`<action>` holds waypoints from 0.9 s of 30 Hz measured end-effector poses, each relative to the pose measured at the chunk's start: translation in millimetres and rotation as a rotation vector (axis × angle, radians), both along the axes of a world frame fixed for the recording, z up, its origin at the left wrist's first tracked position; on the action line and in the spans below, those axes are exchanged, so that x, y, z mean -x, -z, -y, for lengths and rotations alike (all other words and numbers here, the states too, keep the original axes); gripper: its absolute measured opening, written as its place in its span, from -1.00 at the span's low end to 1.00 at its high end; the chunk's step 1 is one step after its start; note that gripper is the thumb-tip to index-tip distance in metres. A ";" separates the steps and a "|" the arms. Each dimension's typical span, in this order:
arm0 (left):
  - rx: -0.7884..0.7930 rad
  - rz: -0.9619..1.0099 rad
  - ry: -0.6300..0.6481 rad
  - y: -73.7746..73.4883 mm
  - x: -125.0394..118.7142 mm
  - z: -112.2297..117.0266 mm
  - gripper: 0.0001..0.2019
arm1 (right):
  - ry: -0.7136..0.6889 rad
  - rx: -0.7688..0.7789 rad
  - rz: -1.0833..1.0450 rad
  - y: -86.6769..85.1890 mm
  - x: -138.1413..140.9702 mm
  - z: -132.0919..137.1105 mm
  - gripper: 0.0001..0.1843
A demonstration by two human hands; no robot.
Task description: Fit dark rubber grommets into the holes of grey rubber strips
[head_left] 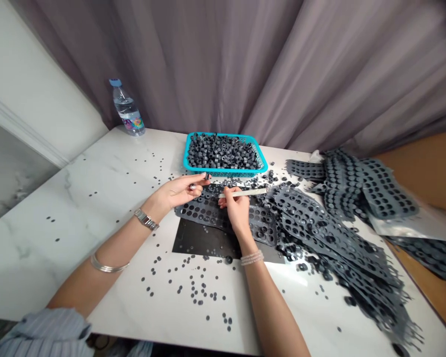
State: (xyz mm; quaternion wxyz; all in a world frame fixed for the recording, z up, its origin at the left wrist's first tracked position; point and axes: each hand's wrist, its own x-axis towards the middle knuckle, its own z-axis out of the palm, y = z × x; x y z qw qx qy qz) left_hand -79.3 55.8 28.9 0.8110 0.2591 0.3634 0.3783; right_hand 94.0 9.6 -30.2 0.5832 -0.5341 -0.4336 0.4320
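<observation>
My left hand (180, 191) is pinched on a small black rubber piece (207, 176), just in front of the basket. My right hand (238, 210) grips a slim whitish stick-like tool (254, 192) that points right; its exact kind is unclear. Beneath both hands lies a dark grey rubber sheet (200, 213) with rows of round holes, on top of a flat black mat (196, 239). Just beyond the hands stands a turquoise plastic basket (226, 172), heaped with small black rubber pieces (223, 151).
More perforated rubber sheets (319, 228) pile up on the right, with others (344, 183) behind them. Small black discs (200, 292) are scattered over the white marbled table (107, 208). A water bottle (128, 109) stands at the back left, before a grey curtain (208, 64).
</observation>
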 end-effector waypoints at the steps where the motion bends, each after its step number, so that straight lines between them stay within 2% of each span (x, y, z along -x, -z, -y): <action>1: 0.008 0.007 -0.005 -0.1 -0.3 0.3 -0.90 | -0.002 0.001 0.001 0.2 0.4 0.0 -0.67; 8: 0.005 -0.006 -0.013 -0.1 -4.9 4.1 -0.91 | -0.012 -0.004 0.043 1.8 0.4 -0.2 -0.66; 14: -0.104 -0.150 0.022 -0.2 -3.4 5.0 -0.92 | -0.025 -0.016 0.145 2.6 -0.6 -2.7 -0.65; 19: -0.323 -0.478 0.049 10.7 -5.1 3.7 -0.75 | -0.038 -0.055 0.484 -1.0 0.6 -4.9 -0.65; 23: -0.585 -0.848 0.058 18.0 -8.4 8.0 -0.90 | -0.074 -0.069 0.552 -4.1 2.5 -4.9 -0.66; 27: -0.801 -1.138 0.105 18.3 -12.5 15.1 -0.78 | -0.098 -0.085 0.591 -4.3 2.9 -4.6 -0.67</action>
